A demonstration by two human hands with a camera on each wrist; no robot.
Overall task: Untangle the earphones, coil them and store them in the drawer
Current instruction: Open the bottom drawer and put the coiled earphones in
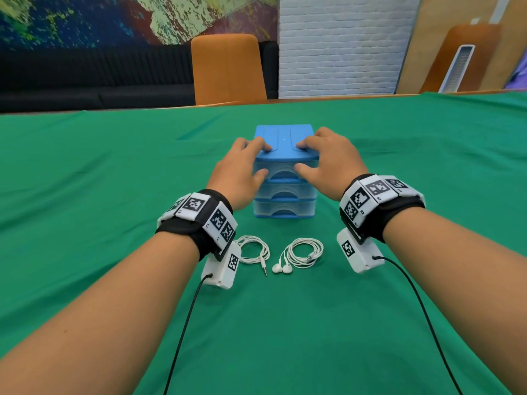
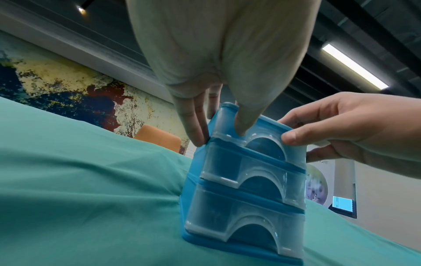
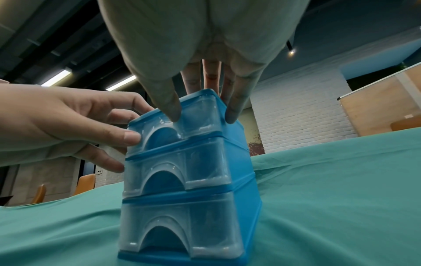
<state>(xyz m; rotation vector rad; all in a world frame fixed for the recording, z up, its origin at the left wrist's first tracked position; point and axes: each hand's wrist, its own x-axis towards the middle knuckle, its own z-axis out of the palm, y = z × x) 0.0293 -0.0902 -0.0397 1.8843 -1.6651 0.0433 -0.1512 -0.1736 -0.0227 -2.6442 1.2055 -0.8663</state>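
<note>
My left hand and right hand both grip the blue plastic three-drawer box, fingers on top, thumbs on the top drawer. Two coiled white earphones lie on the green surface just in front of the box, untouched.

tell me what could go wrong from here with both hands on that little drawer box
1. The drawer box looks light and tall on loose green cloth; with the left hand and right hand both high up, pulling the top drawer might tip or slide it.
2. Two coiled earphones lie loose just in front; a sliding box or a dropping wrist could undo the coils.
</note>
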